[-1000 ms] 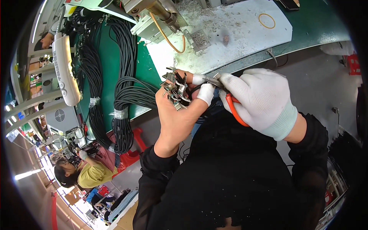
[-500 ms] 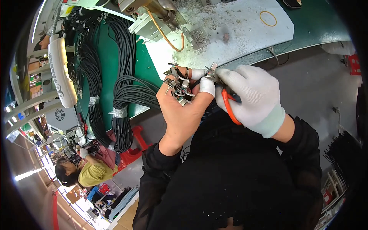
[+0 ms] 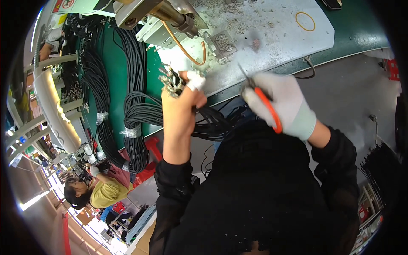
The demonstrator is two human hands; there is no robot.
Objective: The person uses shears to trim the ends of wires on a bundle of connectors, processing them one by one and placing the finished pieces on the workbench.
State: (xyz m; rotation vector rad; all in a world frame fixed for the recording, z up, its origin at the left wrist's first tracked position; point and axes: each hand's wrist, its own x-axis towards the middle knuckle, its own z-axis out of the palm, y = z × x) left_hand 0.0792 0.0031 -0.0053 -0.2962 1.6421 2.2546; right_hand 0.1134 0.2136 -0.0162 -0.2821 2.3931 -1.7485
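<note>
**Cable ends in one fist, cutters in the other**

The left hand (image 3: 180,104) is up at the bench edge, bare except for a white wrap on the thumb, fingers curled tight around a bunch of black cables (image 3: 214,123). The metal connectors (image 3: 170,80) at the cable ends stick out just above the fingers, fanned in a small cluster. From below the fist the cables trail down and to the right, toward the dark-clothed body.

The right hand (image 3: 282,104) wears a white glove with a pale green cuff. Its fingers are wrapped closed around the orange handles of a pair of cutters (image 3: 265,106); the dark tip pokes out above the knuckles, pointing up toward the white mat (image 3: 272,38). Whether the blades themselves are open or closed, I cannot tell. The two hands are apart, the cutter tip clear of the connectors, with a gap of bench edge showing between them.

Just beyond the left fingers sits a grey machine (image 3: 170,19) with an orange hose (image 3: 189,49) looping down from it. Small metal scraps litter the mat past both hands, and an orange ring (image 3: 305,21) lies further out beyond the right hand. Off to the left of the left hand, coiled black cable bundles (image 3: 134,127) hang over the green table (image 3: 110,76). Lower left, another person in a yellow top (image 3: 108,191) is at work.
</note>
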